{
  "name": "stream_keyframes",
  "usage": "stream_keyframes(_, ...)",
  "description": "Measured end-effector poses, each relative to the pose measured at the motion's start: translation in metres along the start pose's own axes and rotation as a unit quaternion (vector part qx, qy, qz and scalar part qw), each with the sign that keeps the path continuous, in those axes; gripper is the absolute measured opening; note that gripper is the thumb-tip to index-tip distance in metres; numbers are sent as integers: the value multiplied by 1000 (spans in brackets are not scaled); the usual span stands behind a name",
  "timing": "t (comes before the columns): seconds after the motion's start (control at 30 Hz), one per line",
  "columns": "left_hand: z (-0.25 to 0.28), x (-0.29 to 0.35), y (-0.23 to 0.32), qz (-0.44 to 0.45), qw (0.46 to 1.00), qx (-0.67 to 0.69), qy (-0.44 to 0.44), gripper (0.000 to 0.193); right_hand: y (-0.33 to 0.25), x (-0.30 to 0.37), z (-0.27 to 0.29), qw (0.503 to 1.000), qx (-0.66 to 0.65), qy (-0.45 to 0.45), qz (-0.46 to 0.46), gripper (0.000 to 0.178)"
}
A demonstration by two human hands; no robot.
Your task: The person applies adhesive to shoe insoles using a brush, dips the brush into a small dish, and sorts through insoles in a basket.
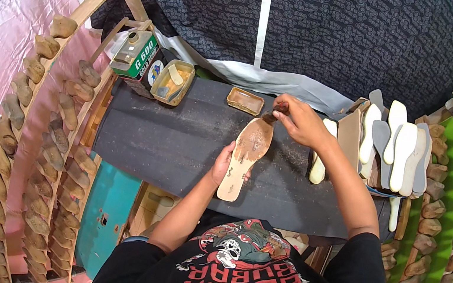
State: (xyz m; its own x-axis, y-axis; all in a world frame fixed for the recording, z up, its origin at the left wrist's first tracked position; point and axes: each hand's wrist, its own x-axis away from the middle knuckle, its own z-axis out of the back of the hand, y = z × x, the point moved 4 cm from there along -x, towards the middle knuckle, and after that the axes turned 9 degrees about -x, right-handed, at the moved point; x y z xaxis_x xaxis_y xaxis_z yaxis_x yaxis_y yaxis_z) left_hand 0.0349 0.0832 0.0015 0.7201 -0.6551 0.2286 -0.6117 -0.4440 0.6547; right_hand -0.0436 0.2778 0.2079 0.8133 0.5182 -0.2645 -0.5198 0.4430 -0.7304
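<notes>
My left hand is closed around the side of a pale tan insole, with fingertips showing at its far edge. The insole's wide toe half is coated in wet-looking brown glue, while the heel half is bare with small dark marks. In my right hand is a short dark-brown brush, pinched between the fingers. Its bristle end touches or hovers just over the toe tip; which one I cannot tell. Just beyond the insole sits a small rectangular dish of brownish liquid.
A dark cloth covers the table. At its back left stand a green-and-white metal can and a tub with scraper-like tools. White and grey insoles fill a box at the right. Racks of wooden shoe lasts flank both sides.
</notes>
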Motion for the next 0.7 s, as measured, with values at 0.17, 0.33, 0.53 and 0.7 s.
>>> stream_keyframes(0.17,-2,-2,0,0,1000,5,2,72,-4,-1,-10,999,-12,30,22,17)
stream_keyframes(0.33,0,0,5,-8,1000,1,10,71,-26,-1,-26,999,-28,-15,36,17)
stream_keyframes(0.53,-2,-1,6,-11,1000,-4,-11,74,-21,-6,-20,999,11,-1,52,18)
stream_keyframes(0.7,5,2,3,-15,999,27,9,73,-41,-3,-44,995,13,-31,95,15)
